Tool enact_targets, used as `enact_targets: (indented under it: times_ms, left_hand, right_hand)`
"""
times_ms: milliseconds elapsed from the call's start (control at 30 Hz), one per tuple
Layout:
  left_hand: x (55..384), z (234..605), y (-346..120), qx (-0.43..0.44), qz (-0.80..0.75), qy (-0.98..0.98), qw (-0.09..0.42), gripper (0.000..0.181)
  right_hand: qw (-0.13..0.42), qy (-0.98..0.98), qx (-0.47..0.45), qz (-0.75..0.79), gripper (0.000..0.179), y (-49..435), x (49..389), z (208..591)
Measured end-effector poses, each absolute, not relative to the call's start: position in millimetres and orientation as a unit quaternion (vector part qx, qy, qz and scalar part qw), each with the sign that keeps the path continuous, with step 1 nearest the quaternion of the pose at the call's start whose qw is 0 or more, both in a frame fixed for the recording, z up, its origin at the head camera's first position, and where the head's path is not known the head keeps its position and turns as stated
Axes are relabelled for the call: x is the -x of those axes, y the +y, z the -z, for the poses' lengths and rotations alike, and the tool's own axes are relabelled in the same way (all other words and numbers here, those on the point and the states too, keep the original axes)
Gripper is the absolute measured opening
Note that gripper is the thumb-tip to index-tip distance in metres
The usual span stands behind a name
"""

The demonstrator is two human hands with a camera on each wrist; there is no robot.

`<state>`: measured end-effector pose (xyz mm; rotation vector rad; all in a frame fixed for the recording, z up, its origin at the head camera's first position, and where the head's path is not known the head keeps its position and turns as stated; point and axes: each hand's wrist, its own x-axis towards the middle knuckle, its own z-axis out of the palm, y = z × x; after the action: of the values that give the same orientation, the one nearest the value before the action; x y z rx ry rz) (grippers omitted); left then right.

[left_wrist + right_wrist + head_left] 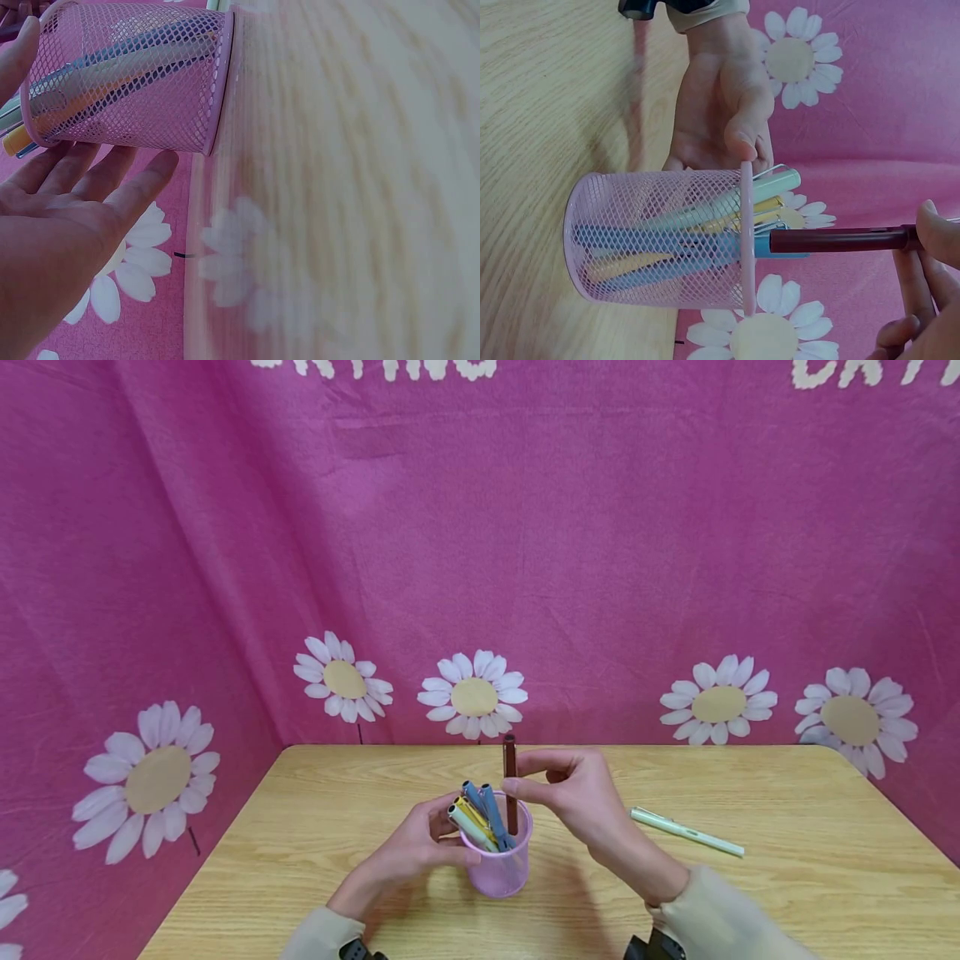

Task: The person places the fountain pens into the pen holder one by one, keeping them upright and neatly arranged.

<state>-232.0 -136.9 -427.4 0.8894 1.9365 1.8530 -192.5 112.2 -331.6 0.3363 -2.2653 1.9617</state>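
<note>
A pink mesh pen cup (498, 878) stands upright on the table. My left hand (412, 847) holds its left side, thumb near the rim and fingers (112, 172) along the mesh. Inside, several pens lean: a pale green pen (780, 182), yellow pens (472, 814) and blue pens (491, 810). With thumb and fingers, my right hand (581, 789) pinches a dark red pen (840, 240) near its top. That pen is held upright, its lower end just above the cup's opening in the right wrist view.
A light green pen (686, 832) lies on the wooden table (337, 777) to the right of the cup, beyond my right wrist. A pink cloth (585, 568) with white daisies hangs behind the table and along the left.
</note>
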Motion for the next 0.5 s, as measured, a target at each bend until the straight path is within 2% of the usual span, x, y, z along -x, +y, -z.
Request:
enact_targets:
  times_ms: [500]
  left_hand:
    - [231.6,425.4,-136.7,-0.306,-0.649,0.676,0.169,0.077]
  right_hand:
    - [0.053,-0.739,-0.117,-0.661,0.022,99.6,195.5,347.2]
